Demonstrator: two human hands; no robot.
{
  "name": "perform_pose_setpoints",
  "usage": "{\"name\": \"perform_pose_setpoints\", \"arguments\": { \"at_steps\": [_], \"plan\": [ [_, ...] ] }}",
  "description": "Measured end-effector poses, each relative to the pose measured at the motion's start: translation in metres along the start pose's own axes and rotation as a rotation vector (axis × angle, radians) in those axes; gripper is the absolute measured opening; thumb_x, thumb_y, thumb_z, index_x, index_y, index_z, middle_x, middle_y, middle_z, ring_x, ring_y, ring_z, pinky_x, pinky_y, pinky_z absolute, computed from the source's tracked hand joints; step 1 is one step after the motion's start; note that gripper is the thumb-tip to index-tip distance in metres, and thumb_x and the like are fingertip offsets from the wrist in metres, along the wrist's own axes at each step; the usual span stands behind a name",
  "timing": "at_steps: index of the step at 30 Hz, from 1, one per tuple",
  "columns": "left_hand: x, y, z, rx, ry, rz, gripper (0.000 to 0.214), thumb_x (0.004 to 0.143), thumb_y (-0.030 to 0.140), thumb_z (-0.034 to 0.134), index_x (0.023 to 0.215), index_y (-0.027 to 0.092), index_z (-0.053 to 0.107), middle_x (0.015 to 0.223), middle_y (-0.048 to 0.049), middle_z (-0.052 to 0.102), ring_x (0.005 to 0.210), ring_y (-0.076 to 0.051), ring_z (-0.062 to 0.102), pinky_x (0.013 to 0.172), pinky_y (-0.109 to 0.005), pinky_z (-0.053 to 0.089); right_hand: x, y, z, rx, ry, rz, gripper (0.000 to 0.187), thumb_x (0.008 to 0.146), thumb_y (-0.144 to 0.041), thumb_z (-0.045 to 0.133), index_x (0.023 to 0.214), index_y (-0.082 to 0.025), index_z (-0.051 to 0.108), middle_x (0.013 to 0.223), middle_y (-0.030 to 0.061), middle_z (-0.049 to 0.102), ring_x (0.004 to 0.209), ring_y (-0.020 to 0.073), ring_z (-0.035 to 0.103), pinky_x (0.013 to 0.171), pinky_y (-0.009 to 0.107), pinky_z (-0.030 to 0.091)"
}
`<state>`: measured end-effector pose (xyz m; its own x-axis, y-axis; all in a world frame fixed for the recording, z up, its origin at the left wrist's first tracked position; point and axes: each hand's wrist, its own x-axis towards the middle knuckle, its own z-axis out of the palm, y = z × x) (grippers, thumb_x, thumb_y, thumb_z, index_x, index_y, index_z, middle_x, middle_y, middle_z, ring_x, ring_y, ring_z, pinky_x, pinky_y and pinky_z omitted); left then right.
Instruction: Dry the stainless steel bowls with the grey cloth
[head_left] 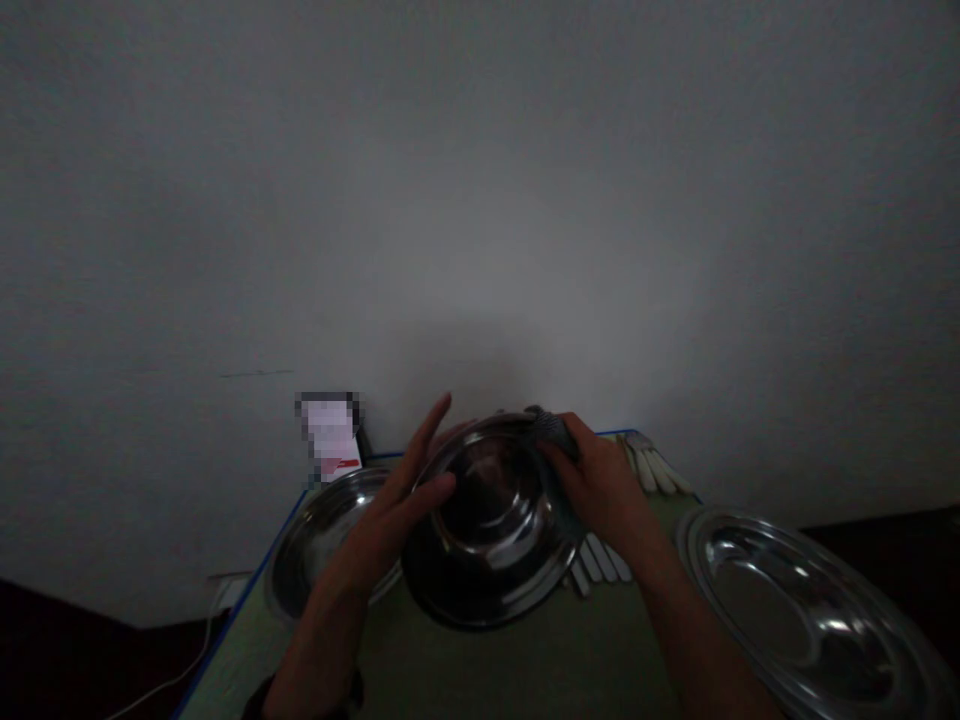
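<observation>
A shiny steel bowl (491, 530) is tilted up above the table's middle, its hollow facing me. My left hand (390, 515) steadies its left rim, the fingers stretched out along the edge and the thumb on the inside. My right hand (596, 480) is closed on a grey cloth (551, 428), which it presses against the bowl's upper right rim. The light is dim.
A second steel bowl (322, 535) lies on the table at the left, partly behind the held one. A steel plate (795, 610) sits at the right. White utensil handles (656, 465) lie in rows behind and under the bowl. A blurred card (330, 440) stands by the wall.
</observation>
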<state>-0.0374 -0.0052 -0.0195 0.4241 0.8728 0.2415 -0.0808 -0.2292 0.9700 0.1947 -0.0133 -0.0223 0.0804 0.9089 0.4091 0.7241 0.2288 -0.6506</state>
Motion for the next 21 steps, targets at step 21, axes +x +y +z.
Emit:
{"name": "perform_pose_setpoints", "arguments": {
  "at_steps": [21],
  "plan": [
    [0.002,0.004,0.004,-0.103,-0.150,-0.165,0.056,0.088,0.036,0.063,0.142,0.037,0.048,0.146,0.0002,0.055,0.137,-0.031,0.045,0.115,-0.049,0.031,-0.001,-0.005,-0.006,-0.104,-0.159,-0.051,0.011,0.090,-0.028,0.048,0.093,-0.021,0.055,0.080,0.0083,0.071,0.074,0.0250,0.065,0.062,0.029,0.037]
  ]
}}
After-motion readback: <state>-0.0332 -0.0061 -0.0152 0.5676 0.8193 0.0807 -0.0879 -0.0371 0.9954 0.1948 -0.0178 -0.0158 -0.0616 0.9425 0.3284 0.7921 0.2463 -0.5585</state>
